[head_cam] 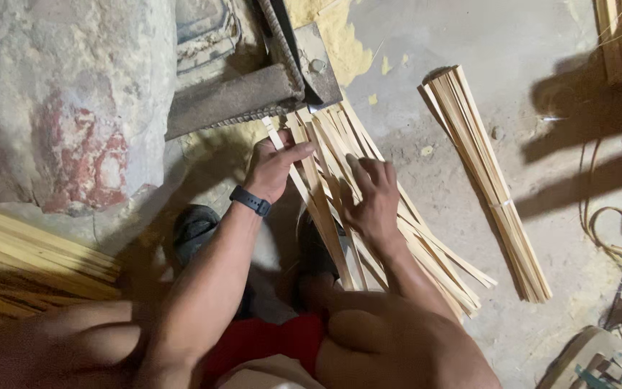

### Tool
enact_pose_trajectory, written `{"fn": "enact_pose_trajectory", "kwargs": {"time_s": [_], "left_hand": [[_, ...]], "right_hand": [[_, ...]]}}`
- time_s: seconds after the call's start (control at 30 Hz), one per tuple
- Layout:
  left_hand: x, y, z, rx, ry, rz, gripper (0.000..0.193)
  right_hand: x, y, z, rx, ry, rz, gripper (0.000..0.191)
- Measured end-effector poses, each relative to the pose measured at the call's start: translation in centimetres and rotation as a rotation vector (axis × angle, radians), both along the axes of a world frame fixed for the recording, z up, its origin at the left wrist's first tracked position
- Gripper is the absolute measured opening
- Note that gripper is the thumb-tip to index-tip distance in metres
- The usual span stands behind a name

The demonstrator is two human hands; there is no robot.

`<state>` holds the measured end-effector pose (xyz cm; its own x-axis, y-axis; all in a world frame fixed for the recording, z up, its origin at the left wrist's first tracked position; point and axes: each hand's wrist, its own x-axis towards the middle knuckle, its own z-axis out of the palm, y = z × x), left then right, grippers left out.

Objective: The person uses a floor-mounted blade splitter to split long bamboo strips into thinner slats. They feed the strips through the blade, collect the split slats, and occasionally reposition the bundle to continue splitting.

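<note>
A loose fan of thin pale bamboo strips lies on the dusty floor, its far ends under a rusty metal machine. My left hand, with a black wristband, grips a few strips near the machine. My right hand rests on the middle of the fan, fingers curled over several strips. My bent knees and red shorts fill the bottom of the view, with my dark shoes beneath the strips.
A tied bundle of strips lies to the right on the floor. Thicker bamboo slats are stacked at the left. A rough stone block stands at upper left. Cords and clutter sit at the right edge.
</note>
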<state>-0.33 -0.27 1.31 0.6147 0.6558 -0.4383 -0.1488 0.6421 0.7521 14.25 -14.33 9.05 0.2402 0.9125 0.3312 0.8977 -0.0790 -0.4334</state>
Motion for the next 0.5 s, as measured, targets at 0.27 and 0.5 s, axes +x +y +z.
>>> {"fn": "enact_pose_trajectory", "kwargs": {"time_s": [0.27, 0.5], "left_hand": [[0.5, -0.6, -0.2, -0.035, 0.002, -0.038, 0.035], [-0.1, 0.3, -1.3, 0.000, 0.053, -0.032, 0.028]], "right_hand": [[0.1, 3.0, -2.8, -0.145, 0.250, -0.113, 0.015], [0.1, 8.6, -3.2, -0.034, 0.251, -0.088, 0.008]]}}
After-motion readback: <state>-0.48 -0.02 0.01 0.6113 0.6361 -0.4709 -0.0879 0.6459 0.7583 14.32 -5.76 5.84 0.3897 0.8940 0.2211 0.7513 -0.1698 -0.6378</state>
